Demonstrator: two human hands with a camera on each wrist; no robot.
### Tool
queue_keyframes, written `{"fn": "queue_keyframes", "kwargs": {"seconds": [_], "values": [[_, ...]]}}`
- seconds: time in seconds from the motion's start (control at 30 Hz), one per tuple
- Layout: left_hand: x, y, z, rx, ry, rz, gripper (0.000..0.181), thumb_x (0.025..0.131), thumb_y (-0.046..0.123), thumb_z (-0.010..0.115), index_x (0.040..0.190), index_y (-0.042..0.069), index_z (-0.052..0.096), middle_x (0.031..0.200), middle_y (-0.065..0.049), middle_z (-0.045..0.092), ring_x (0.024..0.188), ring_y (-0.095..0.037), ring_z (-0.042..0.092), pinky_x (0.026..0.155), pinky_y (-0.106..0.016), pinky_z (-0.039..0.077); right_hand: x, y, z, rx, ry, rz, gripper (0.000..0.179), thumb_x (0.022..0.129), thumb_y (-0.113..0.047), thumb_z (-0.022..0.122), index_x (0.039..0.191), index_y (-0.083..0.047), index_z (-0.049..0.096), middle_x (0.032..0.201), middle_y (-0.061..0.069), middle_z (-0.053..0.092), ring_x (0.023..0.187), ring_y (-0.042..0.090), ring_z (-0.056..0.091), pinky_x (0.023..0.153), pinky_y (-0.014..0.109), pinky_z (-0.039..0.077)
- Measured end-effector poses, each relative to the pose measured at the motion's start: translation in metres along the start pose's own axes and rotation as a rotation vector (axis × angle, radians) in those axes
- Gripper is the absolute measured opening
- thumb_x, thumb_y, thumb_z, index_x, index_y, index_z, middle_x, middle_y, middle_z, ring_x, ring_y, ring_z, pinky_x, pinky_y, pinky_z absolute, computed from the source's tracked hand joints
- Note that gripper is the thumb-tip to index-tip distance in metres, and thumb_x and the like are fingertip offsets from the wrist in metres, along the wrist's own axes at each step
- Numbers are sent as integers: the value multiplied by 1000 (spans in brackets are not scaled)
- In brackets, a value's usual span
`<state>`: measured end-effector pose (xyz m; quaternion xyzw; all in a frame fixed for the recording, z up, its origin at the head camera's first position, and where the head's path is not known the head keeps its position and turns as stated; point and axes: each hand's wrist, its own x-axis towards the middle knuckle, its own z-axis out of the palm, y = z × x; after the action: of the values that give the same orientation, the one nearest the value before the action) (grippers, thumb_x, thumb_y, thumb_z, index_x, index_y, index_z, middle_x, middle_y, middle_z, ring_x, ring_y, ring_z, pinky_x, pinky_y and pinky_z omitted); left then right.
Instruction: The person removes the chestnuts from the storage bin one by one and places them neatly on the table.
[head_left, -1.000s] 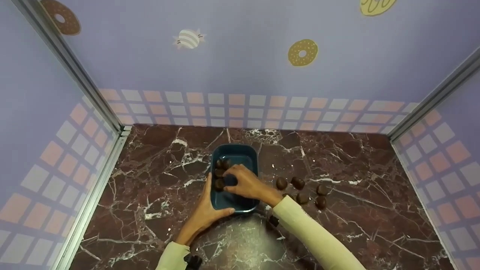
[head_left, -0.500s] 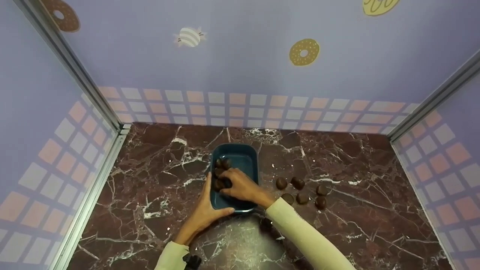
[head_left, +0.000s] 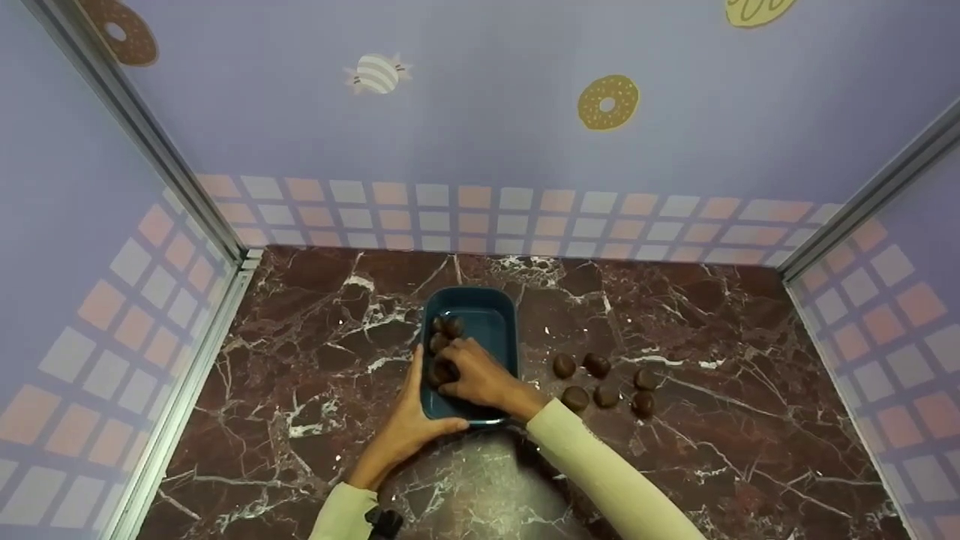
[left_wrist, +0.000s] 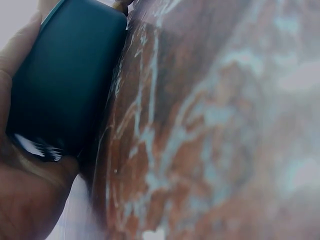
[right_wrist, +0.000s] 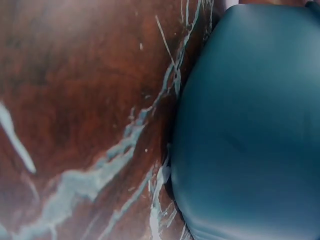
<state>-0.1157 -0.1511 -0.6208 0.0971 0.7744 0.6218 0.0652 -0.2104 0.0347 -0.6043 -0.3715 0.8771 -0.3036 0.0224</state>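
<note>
A deep blue rectangular dish (head_left: 497, 319) stands on the marble-patterned surface. Along its left side lies a row of round brown pieces that look like chestnuts, among them a chestnut (head_left: 453, 325) near the back. My left hand (head_left: 409, 420) grips the dish's near left corner, fingers along the left wall and thumb across the front. Reaching in over the right side, my right hand (head_left: 480, 379) has its fingertips curled at a chestnut (head_left: 441, 370) by the left wall, partly hidden by the fingers. In the right wrist view the dish's outer wall (right_wrist: 250, 125) fills the right side, hiding the hand.
Right of the dish, several more chestnuts (head_left: 606, 396) lie loose on the marble-patterned surface (head_left: 712, 450). A back wall (head_left: 480, 135) printed with donuts and checks stands behind, with side walls joined by metal rails (head_left: 180, 390).
Inside the dish my right hand has lowered and moved slightly left and nearer, its finger and thumb closing in on a chestnut by the wall. The left hand stays on the dish.
</note>
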Motion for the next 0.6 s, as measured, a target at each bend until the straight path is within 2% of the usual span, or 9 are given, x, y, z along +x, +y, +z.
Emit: {"fn": "queue_keyframes", "kwargs": {"seconds": [0.2,0.37,0.6], "values": [[0,-1,2,-23,4,6,147,82,28,101,178,16,-9,184,-19,-6,169,-41,3,132,-64,7,-3,-12,-7,-20,-25,85,44,86,-22,93,123,-4,76,125,13,71,115,33,63,103,46,55],[0,-2,3,-33,-3,3,145,84,23,100,178,17,-10,184,-17,-7,169,-40,2,132,-64,7,-13,-21,-17,-55,0,85,47,88,-24,92,128,-6,75,124,11,70,114,30,61,101,46,55],[1,0,1,-87,-17,-19,143,86,20,98,178,20,-12,184,-15,-12,169,-41,2,132,-64,13,-31,-28,-35,70,91,116,43,92,-18,92,129,-5,74,124,11,68,114,28,59,101,46,54]]}}
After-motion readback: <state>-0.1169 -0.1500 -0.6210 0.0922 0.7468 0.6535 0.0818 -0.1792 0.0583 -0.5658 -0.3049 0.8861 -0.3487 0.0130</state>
